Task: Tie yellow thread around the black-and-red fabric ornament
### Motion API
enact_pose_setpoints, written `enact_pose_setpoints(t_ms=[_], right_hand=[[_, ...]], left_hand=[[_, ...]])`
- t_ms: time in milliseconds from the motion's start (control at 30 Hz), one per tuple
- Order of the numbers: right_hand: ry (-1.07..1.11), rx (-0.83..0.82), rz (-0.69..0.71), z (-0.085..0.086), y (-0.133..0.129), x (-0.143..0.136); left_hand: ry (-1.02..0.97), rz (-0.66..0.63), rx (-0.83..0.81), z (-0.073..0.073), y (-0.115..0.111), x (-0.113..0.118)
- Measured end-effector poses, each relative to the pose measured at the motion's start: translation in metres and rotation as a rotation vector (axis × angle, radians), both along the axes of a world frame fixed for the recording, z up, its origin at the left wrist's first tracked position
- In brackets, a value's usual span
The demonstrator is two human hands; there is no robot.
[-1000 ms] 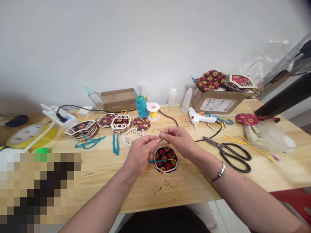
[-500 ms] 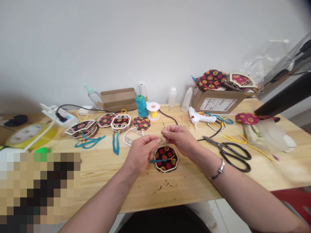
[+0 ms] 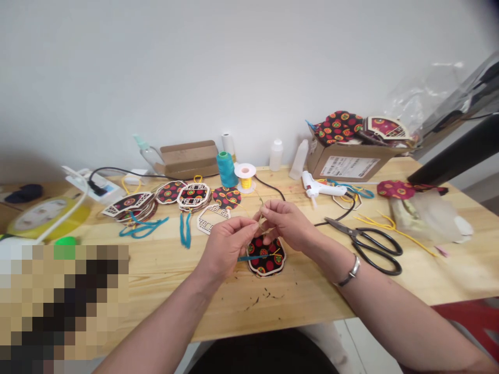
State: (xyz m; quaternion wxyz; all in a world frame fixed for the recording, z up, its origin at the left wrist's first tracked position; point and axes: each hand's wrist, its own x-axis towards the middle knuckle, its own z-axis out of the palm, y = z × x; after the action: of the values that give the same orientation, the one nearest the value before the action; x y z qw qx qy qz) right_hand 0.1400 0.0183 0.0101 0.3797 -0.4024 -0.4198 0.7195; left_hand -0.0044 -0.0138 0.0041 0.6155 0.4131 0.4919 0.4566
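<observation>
Above the wooden table, my left hand (image 3: 229, 243) pinches a thin yellowish cord (image 3: 261, 199) between thumb and fingertips. My right hand (image 3: 287, 222) is closed on the same cord, its fingertips almost meeting those of the left. Just beneath both hands lies a black ornament with red flower print and a pale scalloped rim (image 3: 268, 266). A teal strand (image 3: 251, 257) and a short yellow cord end lie across it. Fingers cover the ornament's upper edge. How the cord loops between the fingertips is too small to make out.
Black scissors (image 3: 362, 241) and a white glue gun (image 3: 322, 187) lie at the right. Behind my hands stand a teal thread cone (image 3: 226, 171) and a yellow cord spool (image 3: 246, 183). Finished-looking ornaments (image 3: 194, 195) lie left; a cardboard box (image 3: 345, 163) stands back right.
My right hand has shifted slightly left and its fingers have curled lower around the cord, covering more of the ornament's top. My left hand stays nearly in place.
</observation>
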Motion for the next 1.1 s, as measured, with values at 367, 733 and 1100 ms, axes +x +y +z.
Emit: enact_pose_setpoints(t_ms=[367,733,1100], right_hand=[[-0.07,0.115,-0.061,0.005,0.002,0.005],[-0.33,0.527,-0.292,-0.005,0.007,0.006],[-0.437,0.768,-0.109,-0.002,0.003,0.007]], left_hand=[[0.005,0.011,0.007,-0.001,0.001,0.0],[-0.008,0.102,-0.034,0.002,0.002,0.001],[0.053,0.062,0.04,0.001,-0.001,0.001]])
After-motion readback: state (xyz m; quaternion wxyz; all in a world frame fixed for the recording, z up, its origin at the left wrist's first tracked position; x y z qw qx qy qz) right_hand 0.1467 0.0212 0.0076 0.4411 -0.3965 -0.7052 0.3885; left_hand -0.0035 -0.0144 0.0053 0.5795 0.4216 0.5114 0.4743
